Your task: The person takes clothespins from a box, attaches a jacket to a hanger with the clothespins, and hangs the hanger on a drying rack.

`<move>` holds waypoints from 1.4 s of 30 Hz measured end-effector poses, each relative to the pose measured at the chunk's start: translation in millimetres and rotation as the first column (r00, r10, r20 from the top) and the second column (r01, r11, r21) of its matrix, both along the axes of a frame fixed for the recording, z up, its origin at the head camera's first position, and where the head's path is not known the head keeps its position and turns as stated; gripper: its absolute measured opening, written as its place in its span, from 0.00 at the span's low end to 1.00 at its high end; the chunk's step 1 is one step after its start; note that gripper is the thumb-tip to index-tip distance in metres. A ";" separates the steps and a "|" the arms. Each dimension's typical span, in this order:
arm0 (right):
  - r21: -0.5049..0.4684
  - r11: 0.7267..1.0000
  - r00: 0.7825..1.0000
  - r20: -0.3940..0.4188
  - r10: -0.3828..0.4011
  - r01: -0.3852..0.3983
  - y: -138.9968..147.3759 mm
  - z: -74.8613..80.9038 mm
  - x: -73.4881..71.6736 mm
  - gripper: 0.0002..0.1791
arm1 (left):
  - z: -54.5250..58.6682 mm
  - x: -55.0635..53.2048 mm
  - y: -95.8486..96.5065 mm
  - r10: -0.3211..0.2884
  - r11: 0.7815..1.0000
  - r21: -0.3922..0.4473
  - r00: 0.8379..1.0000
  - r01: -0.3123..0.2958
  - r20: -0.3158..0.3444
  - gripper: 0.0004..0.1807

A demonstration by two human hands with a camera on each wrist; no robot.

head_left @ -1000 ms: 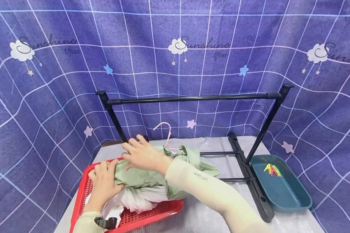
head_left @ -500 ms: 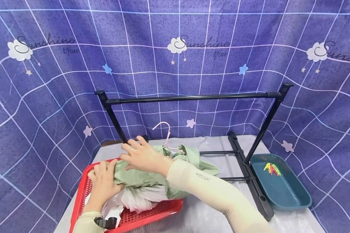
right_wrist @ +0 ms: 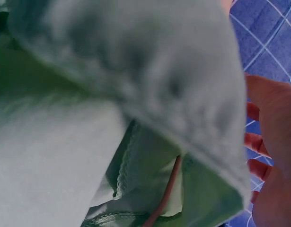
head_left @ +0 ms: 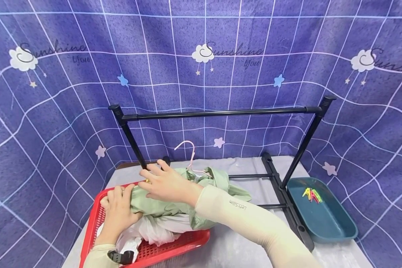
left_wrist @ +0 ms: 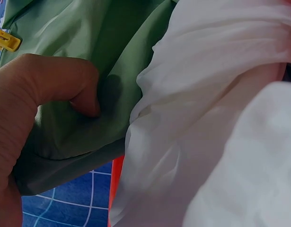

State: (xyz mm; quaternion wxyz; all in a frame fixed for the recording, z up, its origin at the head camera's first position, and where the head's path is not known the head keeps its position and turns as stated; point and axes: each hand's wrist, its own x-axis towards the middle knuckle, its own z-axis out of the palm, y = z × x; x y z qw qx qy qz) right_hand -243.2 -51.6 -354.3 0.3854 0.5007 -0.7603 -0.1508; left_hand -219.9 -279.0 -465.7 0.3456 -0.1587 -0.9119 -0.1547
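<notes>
A pale green garment (head_left: 165, 203) lies over the red basket, with a pink hanger (head_left: 191, 156) inside it and the hook standing up. My left hand (head_left: 118, 212) grips the garment's left end, the thumb bent over the cloth in the left wrist view. On that cloth sits a yellow clothespin (left_wrist: 5, 40), partly visible in the head view below my right fingers. My right hand (head_left: 169, 184) hovers over the garment's upper edge, its fingers apart and loosely bent, with nothing between them. In the right wrist view green cloth covers much of the frame.
White cloth (head_left: 160, 227) fills part of the red basket (head_left: 174, 251). Behind stands a black rack with a crossbar (head_left: 221, 112). A teal tray (head_left: 338, 219) with several colored clothespins (head_left: 312, 195) is at the right. A patterned purple curtain (head_left: 241, 82) hangs behind the table.
My right hand has drawn slightly right and down, and a bit of the yellow clothespin now shows by its fingers. My left hand keeps its grip on the garment.
</notes>
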 end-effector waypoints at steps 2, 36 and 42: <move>0.004 1.000 1.000 0.003 0.005 -0.005 1.0 0.1 2.4 0.20 | -0.1 0.0 0.0 0.001 1.000 0.000 1.000 -0.001 0.002 0.52; 0.012 0.998 0.998 -0.016 0.060 -0.060 22.7 3.0 21.1 0.13 | -1.1 2.0 0.4 0.006 1.000 -0.003 1.000 -0.007 -0.022 0.55; 0.030 0.998 0.999 0.003 0.054 -0.054 29.3 2.9 21.7 0.15 | -0.9 2.5 0.1 0.015 1.000 0.000 1.000 -0.015 -0.004 0.55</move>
